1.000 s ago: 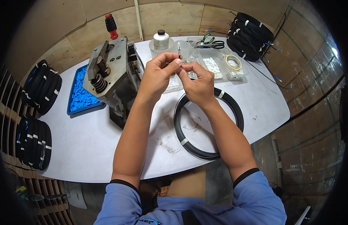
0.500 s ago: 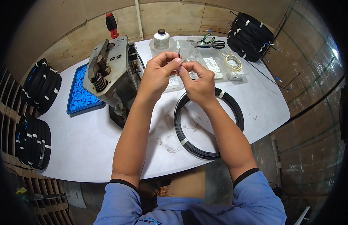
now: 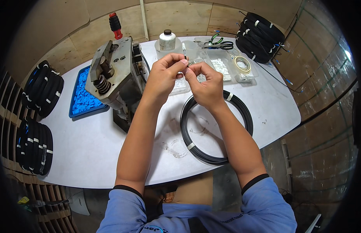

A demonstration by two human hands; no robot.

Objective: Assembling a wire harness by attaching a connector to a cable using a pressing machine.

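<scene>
The end of a thin black cable (image 3: 184, 56) stands nearly upright above my fingertips, tipped with a small whitish connector (image 3: 184, 46). My left hand (image 3: 165, 76) pinches the cable between thumb and forefinger. Right beside it, my right hand (image 3: 207, 84) has thumb and forefinger closed on the cable just below; fingers hide that part. Under my right hand and forearm lies a coil of black cable (image 3: 184, 131) on the white table (image 3: 161, 163), bound with white bands. Whether the held end belongs to this coil cannot be made out.
Left of my hands stands a metal press (image 3: 124, 70), with a blue tray (image 3: 77, 112) of small blue pieces beside it. Beyond are a white bottle (image 3: 167, 40), clear bins of small parts (image 3: 220, 69), scissors (image 3: 226, 45) and tape (image 3: 241, 65). Black coils (image 3: 262, 35) sit at both sides.
The connector tip has tilted slightly to the left. My right fingers have shifted a little at the cable; my left hand stays nearly still.
</scene>
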